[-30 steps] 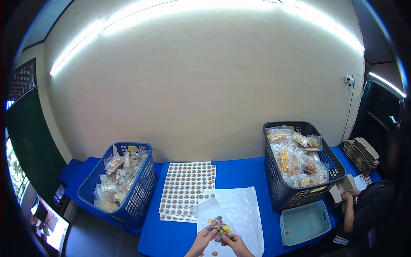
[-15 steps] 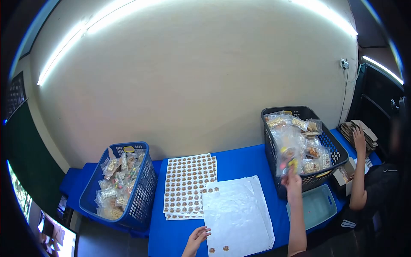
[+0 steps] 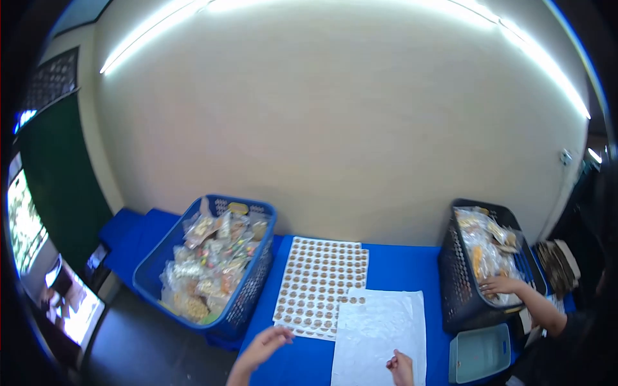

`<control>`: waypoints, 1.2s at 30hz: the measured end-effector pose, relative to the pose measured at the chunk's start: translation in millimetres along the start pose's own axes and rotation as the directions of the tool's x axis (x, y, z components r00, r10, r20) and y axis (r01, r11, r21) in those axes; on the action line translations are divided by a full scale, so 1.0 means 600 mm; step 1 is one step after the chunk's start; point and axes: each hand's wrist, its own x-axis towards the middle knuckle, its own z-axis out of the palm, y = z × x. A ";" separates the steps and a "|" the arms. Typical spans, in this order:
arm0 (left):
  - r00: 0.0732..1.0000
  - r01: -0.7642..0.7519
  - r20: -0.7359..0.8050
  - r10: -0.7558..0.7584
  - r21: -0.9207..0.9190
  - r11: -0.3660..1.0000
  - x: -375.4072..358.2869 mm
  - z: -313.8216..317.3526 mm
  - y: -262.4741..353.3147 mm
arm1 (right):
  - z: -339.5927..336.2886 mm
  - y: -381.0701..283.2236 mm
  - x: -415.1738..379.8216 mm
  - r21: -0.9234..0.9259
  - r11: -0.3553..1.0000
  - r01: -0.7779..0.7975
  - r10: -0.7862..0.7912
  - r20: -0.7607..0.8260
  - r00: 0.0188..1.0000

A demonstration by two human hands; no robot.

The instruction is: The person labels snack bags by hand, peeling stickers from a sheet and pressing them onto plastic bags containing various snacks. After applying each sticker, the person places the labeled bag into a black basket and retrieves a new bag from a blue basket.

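Observation:
My left hand (image 3: 266,346) reaches over the front edge of the blue table, just below the sticker sheets, with its fingers loosely apart and nothing in them. My right hand (image 3: 400,367) hovers over the lower part of a white backing sheet (image 3: 380,328), fingers curled in and no item visible in them. A few round brown stickers remain along the backing sheet's upper left edge. Behind it lie sheets of round stickers (image 3: 322,276), stacked slightly unevenly. At the left, a blue basket (image 3: 248,302) holds many clear snack packets (image 3: 215,257).
A black basket (image 3: 456,302) with packets stands at the right; another person's hand (image 3: 505,286) reaches into it. In front sits a pale green tray (image 3: 479,354). Brown paper bags (image 3: 557,264) are stacked at the far right. The wall (image 3: 335,141) rises behind the table.
My right hand has let go of a clear packet at the black basket and moved left over the backing sheet. The view has turned left. The other person's hand moved from the paper bags into the basket.

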 end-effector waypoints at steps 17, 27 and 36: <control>0.973 0.134 -0.153 0.171 0.984 0.118 0.243 -0.475 0.107 | 0.203 0.003 -0.096 -0.521 0.791 0.321 -0.312 0.107 0.944; 0.956 0.258 -0.232 -0.180 0.957 0.136 0.279 -0.571 -0.113 | 0.237 0.035 -0.130 -0.602 0.752 0.269 -0.268 0.093 0.959; 0.922 0.374 -0.367 -0.125 0.927 0.032 0.272 -0.574 -0.079 | 0.277 0.093 -0.110 -0.625 0.726 0.287 -0.145 0.269 0.952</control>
